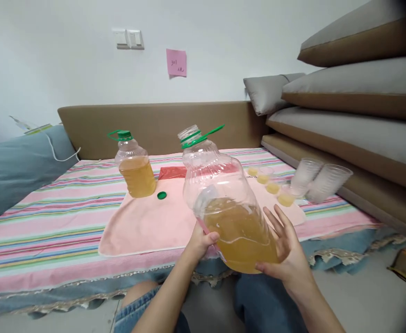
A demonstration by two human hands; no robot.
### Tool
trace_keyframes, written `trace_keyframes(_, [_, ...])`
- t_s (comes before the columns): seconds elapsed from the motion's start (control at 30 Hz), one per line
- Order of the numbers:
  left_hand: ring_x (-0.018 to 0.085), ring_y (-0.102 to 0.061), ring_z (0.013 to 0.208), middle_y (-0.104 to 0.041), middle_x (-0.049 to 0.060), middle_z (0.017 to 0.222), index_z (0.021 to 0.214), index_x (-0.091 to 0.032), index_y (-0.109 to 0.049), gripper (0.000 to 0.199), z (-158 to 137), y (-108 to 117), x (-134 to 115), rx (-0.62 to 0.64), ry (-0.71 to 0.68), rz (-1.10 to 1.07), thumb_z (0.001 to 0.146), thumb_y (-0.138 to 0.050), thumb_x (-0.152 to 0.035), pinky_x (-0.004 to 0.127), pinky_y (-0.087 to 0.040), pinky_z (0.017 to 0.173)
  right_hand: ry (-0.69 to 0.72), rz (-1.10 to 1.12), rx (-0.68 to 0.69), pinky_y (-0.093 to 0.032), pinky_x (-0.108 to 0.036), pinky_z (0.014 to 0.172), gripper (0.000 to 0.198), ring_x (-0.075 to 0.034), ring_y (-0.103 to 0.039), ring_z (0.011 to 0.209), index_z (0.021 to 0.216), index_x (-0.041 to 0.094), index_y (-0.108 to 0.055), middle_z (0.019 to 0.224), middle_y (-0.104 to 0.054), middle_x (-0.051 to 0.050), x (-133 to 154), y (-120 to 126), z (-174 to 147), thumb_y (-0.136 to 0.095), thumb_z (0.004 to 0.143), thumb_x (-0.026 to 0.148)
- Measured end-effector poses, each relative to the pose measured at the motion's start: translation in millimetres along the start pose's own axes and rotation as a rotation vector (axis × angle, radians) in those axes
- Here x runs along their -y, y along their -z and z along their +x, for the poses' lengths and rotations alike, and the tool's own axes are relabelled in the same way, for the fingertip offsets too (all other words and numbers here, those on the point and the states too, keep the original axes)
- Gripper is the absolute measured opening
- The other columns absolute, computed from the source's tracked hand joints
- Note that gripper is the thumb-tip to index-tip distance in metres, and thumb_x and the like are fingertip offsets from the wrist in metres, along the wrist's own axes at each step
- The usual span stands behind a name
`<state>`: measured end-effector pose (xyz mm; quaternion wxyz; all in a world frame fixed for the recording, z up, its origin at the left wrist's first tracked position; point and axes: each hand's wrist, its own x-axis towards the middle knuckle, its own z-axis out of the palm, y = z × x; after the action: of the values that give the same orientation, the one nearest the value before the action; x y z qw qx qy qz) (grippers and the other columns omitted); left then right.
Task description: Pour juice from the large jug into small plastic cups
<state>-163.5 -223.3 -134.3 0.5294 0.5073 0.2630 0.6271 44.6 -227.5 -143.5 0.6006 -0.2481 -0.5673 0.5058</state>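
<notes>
A large clear plastic bottle (220,185), partly filled with yellow liquid, is tilted to the left in front of me. It has no cap on its mouth, and a green carrying strap hangs around its neck. My left hand (203,240) is closed on the bottle's lower left side, its thumb in front. Beside the lower right side, my right hand (289,259) has its fingers spread, and its thumb lies against the base. A green cap (161,195) lies on the pink cloth (143,226). Further left stands a second, capped bottle (138,178) of similar liquid.
Several small cups (272,188) of yellow liquid stand in a row on the right, near stacked clear cups (327,182). A red packet (172,173) lies behind the cap. Grey cushions (348,115) are piled at right; a blue pillow (25,162) lies left.
</notes>
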Motion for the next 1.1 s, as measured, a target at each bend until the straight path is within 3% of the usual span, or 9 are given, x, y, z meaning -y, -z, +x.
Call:
trace_keyframes(0.13, [0.040, -0.062, 0.115, -0.071, 0.015, 0.117, 0.123, -0.018, -0.063, 0.087, 6.7, -21.0, 12.4, 0.040, 0.044, -0.092, 0.055, -0.076, -0.069, 0.053, -0.049, 0.101, -0.094, 0.079, -0.213, -0.048, -0.049, 0.103, 0.099, -0.035, -0.042, 0.135, 0.151, 0.024, -0.035, 0.150, -0.037, -0.017, -7.9, -4.9, -24.5, -0.087, 0.070, 0.048])
trace_keyframes(0.2, [0.040, -0.062, 0.115, -0.071, 0.015, 0.115, 0.126, -0.018, -0.061, 0.091, 10.4, -31.5, 15.8, 0.051, 0.061, -0.119, 0.053, -0.076, -0.070, 0.053, -0.048, 0.101, -0.091, 0.088, -0.241, -0.047, -0.052, 0.104, 0.102, -0.035, -0.042, 0.134, 0.155, 0.027, -0.026, 0.150, -0.037, -0.015, -11.9, -5.7, -32.5, -0.079, 0.075, 0.062])
trace_keyframes(0.3, [0.041, -0.062, 0.115, -0.071, 0.015, 0.115, 0.124, -0.018, -0.063, 0.092, 16.3, -45.0, 21.9, 0.070, 0.086, -0.146, 0.050, -0.075, -0.073, 0.053, -0.049, 0.101, -0.054, 0.023, -0.157, -0.045, -0.058, 0.104, 0.125, -0.038, -0.035, 0.138, 0.158, 0.036, -0.003, 0.158, -0.023, -0.011, -16.5, 1.0, -37.4, -0.078, 0.066, 0.075])
trace_keyframes(0.43, [0.041, -0.059, 0.119, -0.067, 0.015, 0.125, 0.123, -0.020, -0.064, 0.090, 20.5, -57.0, 34.3, 0.122, 0.072, -0.182, 0.052, -0.074, -0.075, 0.053, -0.048, 0.103, 0.017, -0.052, -0.196, -0.036, -0.066, 0.107, 0.142, -0.040, -0.020, 0.143, 0.153, 0.046, 0.013, 0.161, -0.008, -0.006, -19.7, 15.6, -39.9, -0.087, 0.055, 0.071])
trace_keyframes(0.67, [0.041, -0.048, 0.133, -0.063, 0.015, 0.133, 0.131, -0.021, -0.060, 0.096, 20.1, -69.3, 46.5, 0.304, 0.139, -0.130, 0.052, -0.079, -0.072, 0.054, -0.036, 0.113, -0.029, -0.030, -0.225, -0.045, -0.071, 0.097, 0.110, -0.043, -0.040, 0.133, 0.154, 0.049, -0.015, 0.154, -0.031, -0.003, -36.2, 57.8, -74.8, -0.084, 0.069, 0.062])
trace_keyframes(0.8, [0.040, -0.034, 0.143, -0.049, 0.014, 0.148, 0.139, -0.025, -0.052, 0.108, 25.4, -73.2, 35.8, 0.296, 0.126, -0.162, 0.051, -0.064, -0.087, 0.054, -0.029, 0.117, -0.104, -0.012, -0.381, -0.053, -0.069, 0.087, 0.108, -0.043, -0.053, 0.121, 0.153, 0.050, -0.021, 0.150, -0.040, -0.004, -47.0, 90.6, -100.0, -0.085, 0.067, 0.060])
trace_keyframes(0.9, [0.040, -0.029, 0.146, -0.048, 0.014, 0.149, 0.139, -0.026, -0.052, 0.103, 29.4, -76.5, 27.5, 0.336, 0.120, -0.129, 0.053, -0.070, -0.080, 0.053, -0.027, 0.118, -0.176, 0.033, -0.484, -0.045, -0.071, 0.098, 0.120, -0.044, -0.040, 0.133, 0.153, 0.050, -0.020, 0.154, -0.032, -0.003, -30.4, 97.4, -102.3, -0.089, 0.056, 0.060])
trace_keyframes(1.0, [0.039, -0.026, 0.148, -0.046, 0.015, 0.150, 0.141, -0.026, -0.049, 0.097, 28.8, -81.6, 28.4, 0.358, 0.172, -0.124, 0.058, -0.079, -0.067, 0.052, -0.025, 0.119, -0.226, 0.004, -0.497, -0.044, -0.060, 0.103, 0.122, -0.041, -0.030, 0.139, 0.150, 0.053, -0.026, 0.155, -0.029, -0.003, -2.9, 94.7, -95.8, -0.092, 0.047, 0.060])
trace_keyframes(1.1, [0.039, -0.025, 0.148, -0.035, 0.017, 0.156, 0.150, -0.029, -0.033, 0.114, 25.4, -87.8, 36.2, 0.310, 0.237, -0.184, 0.053, -0.090, -0.049, 0.054, -0.023, 0.119, -0.236, -0.080, -0.526, -0.043, -0.054, 0.105, 0.124, -0.041, -0.030, 0.139, 0.151, 0.050, -0.027, 0.153, -0.033, -0.004, 14.2, 96.9, -92.9, -0.092, 0.045, 0.061])
